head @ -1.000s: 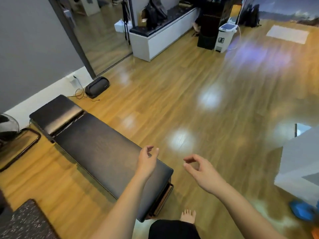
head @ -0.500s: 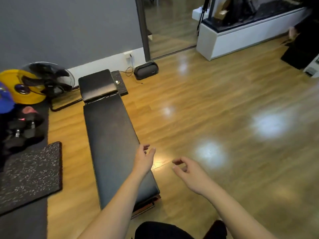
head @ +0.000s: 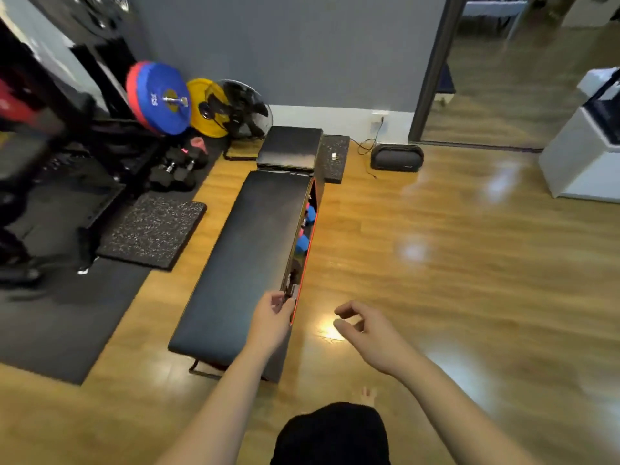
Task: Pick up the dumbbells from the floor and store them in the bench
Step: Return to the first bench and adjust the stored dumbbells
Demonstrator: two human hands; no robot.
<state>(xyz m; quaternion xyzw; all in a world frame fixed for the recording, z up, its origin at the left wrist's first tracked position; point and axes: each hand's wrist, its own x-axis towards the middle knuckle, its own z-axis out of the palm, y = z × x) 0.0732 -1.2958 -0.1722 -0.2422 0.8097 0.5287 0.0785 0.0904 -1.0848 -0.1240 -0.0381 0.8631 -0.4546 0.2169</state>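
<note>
Right hand (head: 364,330) loosely curled, holding nothing; left hand (head: 273,318) gripping the raised lid edge of the bench (head: 248,250), blue dumbbells (head: 303,243) inside; farther, black dumbbells (head: 176,169) on the mat, likely heavy, rigid, best taken by the handles.

Left hand (head: 273,318) grips right edge of bench lid (head: 248,256) near its near end; lid tilted up, gap open along right side. Blue dumbbells (head: 303,243) visible inside bench. Right hand (head: 364,325) hovers above wood floor (head: 469,280) right of bench, fingers loosely curled, holding nothing. Black dumbbells (head: 176,169) on mat (head: 60,317) at left, near fan (head: 243,110).
</note>
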